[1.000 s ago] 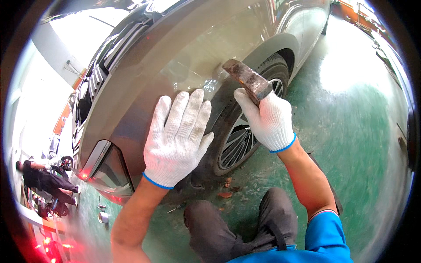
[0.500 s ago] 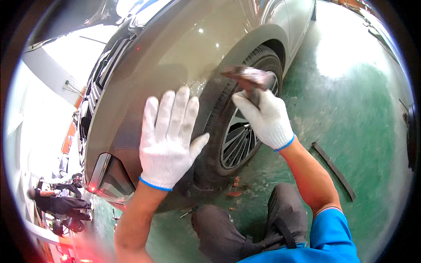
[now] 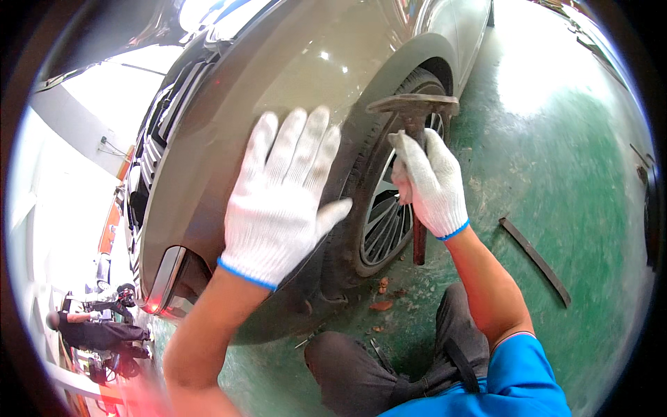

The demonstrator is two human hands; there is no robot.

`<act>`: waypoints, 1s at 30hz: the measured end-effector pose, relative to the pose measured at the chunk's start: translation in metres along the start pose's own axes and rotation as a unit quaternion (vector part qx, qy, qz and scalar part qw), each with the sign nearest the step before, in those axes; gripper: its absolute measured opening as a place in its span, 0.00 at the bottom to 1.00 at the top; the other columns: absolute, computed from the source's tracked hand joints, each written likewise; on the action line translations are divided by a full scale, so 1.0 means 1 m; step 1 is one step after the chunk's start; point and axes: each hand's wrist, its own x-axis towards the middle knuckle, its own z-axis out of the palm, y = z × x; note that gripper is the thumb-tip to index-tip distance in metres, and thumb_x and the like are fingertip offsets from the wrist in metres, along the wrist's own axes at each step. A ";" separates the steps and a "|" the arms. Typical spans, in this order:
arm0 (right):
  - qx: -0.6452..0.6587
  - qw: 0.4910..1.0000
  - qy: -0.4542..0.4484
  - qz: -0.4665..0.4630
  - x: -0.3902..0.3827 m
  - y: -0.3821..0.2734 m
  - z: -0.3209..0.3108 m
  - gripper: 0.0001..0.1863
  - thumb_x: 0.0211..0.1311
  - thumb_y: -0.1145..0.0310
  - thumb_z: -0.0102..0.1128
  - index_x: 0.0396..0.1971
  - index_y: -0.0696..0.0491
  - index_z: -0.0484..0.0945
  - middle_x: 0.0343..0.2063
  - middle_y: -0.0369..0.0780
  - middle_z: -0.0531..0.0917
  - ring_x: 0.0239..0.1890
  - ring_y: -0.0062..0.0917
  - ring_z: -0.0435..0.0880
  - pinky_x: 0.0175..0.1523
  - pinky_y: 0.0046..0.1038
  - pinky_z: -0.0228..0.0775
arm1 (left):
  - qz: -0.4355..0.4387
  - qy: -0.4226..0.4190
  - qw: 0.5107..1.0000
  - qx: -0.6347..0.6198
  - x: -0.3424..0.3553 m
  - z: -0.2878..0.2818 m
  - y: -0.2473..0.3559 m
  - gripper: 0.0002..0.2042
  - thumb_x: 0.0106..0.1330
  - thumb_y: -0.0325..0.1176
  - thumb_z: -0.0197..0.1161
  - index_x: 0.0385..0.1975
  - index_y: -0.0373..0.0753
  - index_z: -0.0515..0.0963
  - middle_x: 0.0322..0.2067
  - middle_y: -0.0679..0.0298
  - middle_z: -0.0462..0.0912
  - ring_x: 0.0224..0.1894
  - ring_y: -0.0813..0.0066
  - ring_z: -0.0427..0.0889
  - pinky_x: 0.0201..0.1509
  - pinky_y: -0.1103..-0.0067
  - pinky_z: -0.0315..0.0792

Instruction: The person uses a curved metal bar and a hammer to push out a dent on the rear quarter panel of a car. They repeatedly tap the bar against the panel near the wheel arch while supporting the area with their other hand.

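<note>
A rust-brown, flat-faced metal body hammer (image 3: 415,105) with a dark handle sits at about one o'clock in the view, its broad head level with the arch of the grey-bronze car's front wing (image 3: 292,76) and just above the black tyre (image 3: 361,174). The right hand (image 3: 427,182), in a white knitted work glove with a blue cuff, is wrapped tightly round the handle, which runs down past the wrist to end near the silver alloy wheel (image 3: 389,222). The grip sits high on the shaft, close under the head, a hold that seems to favour short, controlled taps over a full swing.

The left hand (image 3: 281,201), gloved the same way, lies flat on the wing at about ten o'clock from the hammer, fingers spread wide and holding nothing. Its palm presses on the curved panel beside the wheel arch, apparently to steady the metal and feel its shape close to where the hammer head is held.

The person crouches close to the wheel, a knee in dark grey trousers (image 3: 368,368) at six o'clock and a bright blue sleeve (image 3: 514,375) at five o'clock, which brings both hands within easy reach of the arch. A thin, dark strip (image 3: 535,260) lies on the green painted workshop floor (image 3: 583,174) at four o'clock, well apart from the hands. Small brownish fragments (image 3: 381,295) are scattered below the tyre. At eight o'clock, other people (image 3: 90,326) stand far off by the car's front corner lamp (image 3: 163,281).
</note>
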 end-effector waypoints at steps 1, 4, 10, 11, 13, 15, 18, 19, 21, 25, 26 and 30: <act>0.013 0.999 -0.029 -0.001 0.001 0.002 0.002 0.13 0.80 0.62 0.58 0.46 0.57 0.76 0.24 0.33 0.78 0.22 0.13 0.74 0.26 0.19 0.64 | -0.010 -0.003 1.000 -0.004 -0.015 0.000 0.001 0.47 0.57 0.55 0.74 0.75 0.38 0.66 0.78 0.55 0.63 0.80 0.54 0.59 0.84 0.54 0.48; -0.066 0.997 -0.005 -0.043 0.002 -0.016 0.015 0.13 0.80 0.62 0.58 0.46 0.57 0.77 0.24 0.34 0.79 0.23 0.12 0.75 0.26 0.19 0.65 | -0.020 -0.017 1.000 0.012 -0.044 -0.005 -0.002 0.46 0.55 0.54 0.76 0.74 0.38 0.69 0.77 0.54 0.65 0.80 0.52 0.61 0.84 0.52 0.50; -0.161 0.981 -0.044 -0.095 0.008 -0.003 0.022 0.14 0.77 0.64 0.61 0.48 0.61 0.76 0.28 0.43 0.85 0.28 0.24 0.85 0.36 0.29 0.77 | -0.020 0.007 1.000 0.022 -0.050 0.000 0.001 0.45 0.55 0.55 0.77 0.72 0.38 0.71 0.75 0.53 0.68 0.78 0.51 0.63 0.82 0.50 0.55; -0.125 0.988 -0.024 -0.082 0.005 -0.008 0.026 0.14 0.77 0.64 0.62 0.48 0.61 0.76 0.29 0.46 0.85 0.28 0.27 0.86 0.37 0.30 0.77 | -0.022 0.009 0.999 0.021 -0.050 0.000 0.001 0.45 0.55 0.55 0.77 0.71 0.38 0.72 0.74 0.53 0.69 0.78 0.51 0.63 0.81 0.50 0.55; -0.080 0.995 0.006 -0.063 0.000 -0.021 0.028 0.14 0.76 0.65 0.62 0.48 0.62 0.76 0.28 0.49 0.84 0.29 0.32 0.88 0.37 0.32 0.77 | -0.019 0.012 1.000 0.022 -0.049 -0.001 0.000 0.44 0.56 0.55 0.76 0.71 0.37 0.72 0.74 0.53 0.70 0.78 0.50 0.64 0.81 0.50 0.56; -0.156 0.983 -0.035 -0.093 0.007 -0.010 0.025 0.14 0.76 0.65 0.62 0.48 0.62 0.76 0.28 0.46 0.85 0.29 0.29 0.87 0.36 0.30 0.76 | -0.019 0.020 0.999 0.022 -0.046 -0.001 0.000 0.43 0.57 0.54 0.76 0.71 0.37 0.72 0.74 0.52 0.70 0.77 0.50 0.65 0.81 0.50 0.56; -0.166 0.983 -0.044 -0.058 -0.002 -0.014 0.026 0.14 0.77 0.63 0.61 0.48 0.60 0.77 0.26 0.40 0.83 0.27 0.18 0.82 0.34 0.26 0.74 | -0.054 0.049 0.997 0.030 -0.048 0.006 0.002 0.43 0.58 0.54 0.75 0.71 0.36 0.72 0.73 0.51 0.70 0.77 0.48 0.66 0.81 0.51 0.56; -0.114 0.992 -0.022 -0.047 -0.005 -0.018 0.027 0.14 0.78 0.62 0.61 0.47 0.60 0.77 0.26 0.38 0.83 0.26 0.16 0.80 0.32 0.24 0.73 | -0.078 0.063 0.994 0.040 -0.045 0.003 0.002 0.42 0.59 0.54 0.75 0.71 0.36 0.72 0.73 0.51 0.70 0.77 0.48 0.66 0.81 0.51 0.56; -0.061 0.995 0.003 -0.072 -0.003 -0.012 0.028 0.14 0.79 0.60 0.59 0.47 0.58 0.77 0.27 0.33 0.81 0.25 0.13 0.77 0.28 0.20 0.69 | -0.115 0.085 0.988 0.057 -0.038 0.000 0.002 0.42 0.60 0.53 0.74 0.71 0.35 0.72 0.73 0.49 0.70 0.76 0.47 0.67 0.80 0.50 0.57; -0.087 0.994 -0.060 -0.021 -0.003 -0.014 0.034 0.14 0.79 0.61 0.59 0.48 0.58 0.77 0.27 0.33 0.80 0.23 0.13 0.75 0.27 0.19 0.67 | -0.147 0.111 0.981 0.053 -0.031 0.004 0.005 0.41 0.60 0.52 0.74 0.70 0.35 0.73 0.73 0.50 0.71 0.75 0.46 0.68 0.80 0.49 0.56; -0.072 0.996 -0.057 -0.008 -0.006 -0.015 0.036 0.14 0.80 0.61 0.58 0.48 0.58 0.77 0.26 0.33 0.79 0.21 0.13 0.74 0.26 0.19 0.66 | -0.149 0.116 0.980 0.054 -0.028 0.004 0.006 0.41 0.60 0.52 0.74 0.70 0.35 0.73 0.72 0.50 0.71 0.75 0.47 0.68 0.80 0.49 0.56; -0.059 0.996 -0.064 0.018 -0.017 -0.012 0.038 0.14 0.80 0.62 0.57 0.50 0.58 0.76 0.26 0.33 0.78 0.21 0.13 0.73 0.26 0.19 0.64 | -0.139 0.107 0.984 0.036 -0.032 0.005 0.009 0.40 0.59 0.52 0.74 0.69 0.36 0.74 0.72 0.53 0.73 0.75 0.48 0.68 0.80 0.48 0.55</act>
